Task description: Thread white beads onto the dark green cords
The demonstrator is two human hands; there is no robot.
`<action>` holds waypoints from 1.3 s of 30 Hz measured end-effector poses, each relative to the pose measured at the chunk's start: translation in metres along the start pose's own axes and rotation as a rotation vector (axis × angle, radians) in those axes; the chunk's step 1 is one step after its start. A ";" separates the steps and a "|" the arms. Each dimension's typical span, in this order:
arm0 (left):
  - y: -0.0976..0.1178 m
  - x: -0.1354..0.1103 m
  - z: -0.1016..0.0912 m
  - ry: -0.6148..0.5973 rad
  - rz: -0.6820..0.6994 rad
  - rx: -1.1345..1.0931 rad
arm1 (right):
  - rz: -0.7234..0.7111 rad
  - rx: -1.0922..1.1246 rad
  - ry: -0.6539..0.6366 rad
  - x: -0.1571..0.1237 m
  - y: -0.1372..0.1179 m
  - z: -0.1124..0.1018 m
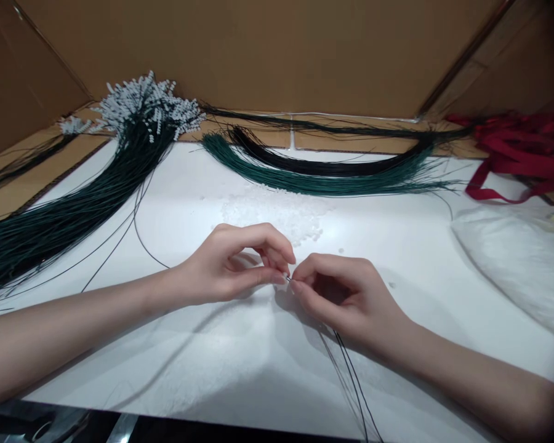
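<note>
My left hand (240, 261) is closed in a pinch, with a tiny pale bead (285, 278) just showing at its thumb and fingertips. Touching close beside it, my right hand (337, 283) pinches the tip of a thin dark wire (290, 280). The wire's strands come out below the right palm and hang down past the table's front edge. Just beyond both hands, loose translucent white beads (277, 212) lie scattered in a pile on the white tabletop (189, 357). My fingers partly hide the bead and the wire tip.
At the left lies a thick bundle of dark green wires (87, 191) tipped with white beads (143, 104). Behind the pile are a green wire bundle (305, 181) and a black one (314, 163). Red ribbon (517, 154) and a clear plastic bag (517, 258) sit right; cardboard walls (268, 55) enclose the back.
</note>
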State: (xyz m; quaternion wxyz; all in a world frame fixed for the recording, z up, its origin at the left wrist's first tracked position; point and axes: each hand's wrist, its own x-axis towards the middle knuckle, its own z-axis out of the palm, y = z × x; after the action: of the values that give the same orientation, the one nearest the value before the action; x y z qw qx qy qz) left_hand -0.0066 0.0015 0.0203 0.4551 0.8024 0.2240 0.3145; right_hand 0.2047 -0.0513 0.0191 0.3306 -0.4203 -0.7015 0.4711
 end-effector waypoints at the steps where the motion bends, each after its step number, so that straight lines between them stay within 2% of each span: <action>1: 0.000 0.000 0.000 -0.004 -0.003 0.003 | 0.000 -0.003 0.002 0.000 0.000 0.000; 30: -0.002 0.000 0.000 -0.014 0.035 0.013 | -0.001 -0.023 0.010 0.000 0.000 0.000; 39: -0.003 0.000 0.003 0.022 0.153 0.140 | 0.009 -0.021 0.017 0.001 0.001 0.000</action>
State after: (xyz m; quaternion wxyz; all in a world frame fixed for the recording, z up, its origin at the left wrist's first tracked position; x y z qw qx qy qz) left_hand -0.0050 0.0012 0.0169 0.3701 0.8434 0.1888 0.3408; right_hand 0.2044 -0.0505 0.0183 0.3299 -0.4310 -0.7018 0.4615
